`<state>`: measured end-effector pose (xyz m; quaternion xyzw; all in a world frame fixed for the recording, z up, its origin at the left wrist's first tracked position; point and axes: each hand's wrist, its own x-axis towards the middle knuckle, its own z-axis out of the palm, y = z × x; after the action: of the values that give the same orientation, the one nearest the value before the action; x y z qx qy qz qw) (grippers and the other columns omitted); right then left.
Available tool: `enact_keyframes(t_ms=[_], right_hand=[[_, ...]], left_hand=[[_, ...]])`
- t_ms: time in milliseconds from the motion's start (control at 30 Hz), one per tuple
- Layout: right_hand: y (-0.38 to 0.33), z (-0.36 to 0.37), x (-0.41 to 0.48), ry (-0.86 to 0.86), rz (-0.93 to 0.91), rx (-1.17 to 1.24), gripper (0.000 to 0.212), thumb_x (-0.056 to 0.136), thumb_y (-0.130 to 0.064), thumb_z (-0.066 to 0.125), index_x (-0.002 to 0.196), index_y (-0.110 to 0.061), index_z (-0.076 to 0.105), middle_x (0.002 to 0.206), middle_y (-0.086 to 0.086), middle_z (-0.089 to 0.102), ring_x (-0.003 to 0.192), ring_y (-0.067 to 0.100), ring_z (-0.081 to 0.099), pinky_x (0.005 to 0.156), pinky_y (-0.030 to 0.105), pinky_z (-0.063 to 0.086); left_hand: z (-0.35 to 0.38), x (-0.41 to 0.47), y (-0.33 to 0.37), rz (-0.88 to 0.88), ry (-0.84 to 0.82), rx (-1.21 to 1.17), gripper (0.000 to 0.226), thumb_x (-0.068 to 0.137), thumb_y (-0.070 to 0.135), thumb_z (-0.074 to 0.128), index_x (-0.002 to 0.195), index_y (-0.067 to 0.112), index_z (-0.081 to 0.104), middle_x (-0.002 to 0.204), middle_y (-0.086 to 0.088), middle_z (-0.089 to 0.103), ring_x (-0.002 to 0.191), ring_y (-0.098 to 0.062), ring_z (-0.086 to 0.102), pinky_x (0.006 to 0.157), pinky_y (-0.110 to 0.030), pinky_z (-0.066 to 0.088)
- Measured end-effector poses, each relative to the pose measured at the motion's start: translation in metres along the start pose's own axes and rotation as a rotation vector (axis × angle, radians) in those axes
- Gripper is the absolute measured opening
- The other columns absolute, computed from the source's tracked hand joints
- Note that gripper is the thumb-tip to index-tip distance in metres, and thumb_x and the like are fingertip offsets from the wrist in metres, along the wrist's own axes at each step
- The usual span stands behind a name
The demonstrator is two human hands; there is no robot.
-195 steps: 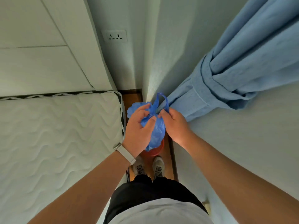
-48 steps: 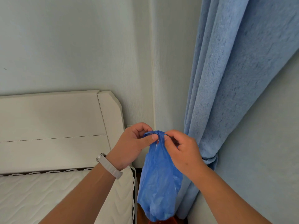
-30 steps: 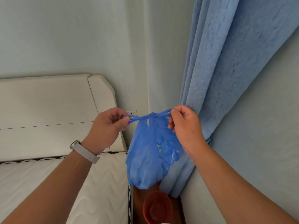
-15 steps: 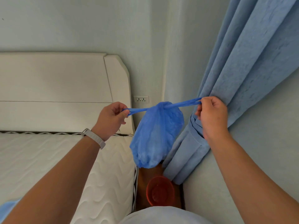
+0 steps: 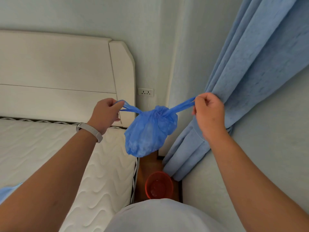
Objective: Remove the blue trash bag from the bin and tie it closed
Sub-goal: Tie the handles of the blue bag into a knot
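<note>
We hold the blue trash bag (image 5: 150, 131) in the air above the empty red bin (image 5: 158, 185), left hand (image 5: 106, 113) and right hand (image 5: 208, 111) each with fingers clamped on a handle, drawn apart over the knot. Pulling too hard could tear the thin handles. We stand between mattress (image 5: 50, 148) and blue curtain (image 5: 242, 81), on a wooden floor.

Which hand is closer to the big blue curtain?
The right hand: it is right up against the blue curtain. The left hand is across the blue bag, over the bed side.
</note>
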<state>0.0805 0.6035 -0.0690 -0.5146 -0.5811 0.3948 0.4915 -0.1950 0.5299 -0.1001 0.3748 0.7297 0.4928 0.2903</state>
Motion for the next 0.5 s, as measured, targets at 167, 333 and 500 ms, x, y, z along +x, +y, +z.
enact_keyframes(t_ms=[167, 333, 500], right_hand=[[-0.007, 0.009, -0.012, -0.168, -0.127, -0.130, 0.019, 0.087, -0.010, 0.055, 0.069, -0.015, 0.056, 0.058, 0.002, 0.055, 0.052, 0.010, 0.050, 0.049, 0.019, 0.038], [-0.014, 0.017, -0.021, -0.265, -0.204, -0.171, 0.023, 0.087, -0.012, 0.058, 0.070, -0.028, 0.058, 0.060, -0.008, 0.057, 0.061, 0.012, 0.056, 0.058, 0.018, 0.044], [-0.019, 0.024, -0.032, -0.320, -0.204, -0.125, 0.025, 0.086, -0.014, 0.061, 0.070, -0.034, 0.062, 0.065, -0.006, 0.064, 0.067, 0.019, 0.064, 0.066, 0.030, 0.053]], left_hand=[[0.014, -0.015, 0.027, 0.091, -0.094, -0.030, 0.034, 0.080, 0.032, 0.068, 0.071, 0.002, 0.057, 0.069, -0.010, 0.055, 0.064, -0.018, 0.052, 0.067, -0.035, 0.049], [0.034, -0.037, 0.050, 0.156, -0.249, -0.048, 0.019, 0.083, 0.025, 0.067, 0.076, 0.008, 0.065, 0.075, -0.010, 0.056, 0.060, -0.012, 0.047, 0.059, -0.022, 0.040], [0.053, -0.061, 0.063, 0.244, -0.407, -0.080, 0.016, 0.086, 0.017, 0.065, 0.098, 0.008, 0.069, 0.097, -0.020, 0.070, 0.078, -0.012, 0.060, 0.077, -0.029, 0.050]])
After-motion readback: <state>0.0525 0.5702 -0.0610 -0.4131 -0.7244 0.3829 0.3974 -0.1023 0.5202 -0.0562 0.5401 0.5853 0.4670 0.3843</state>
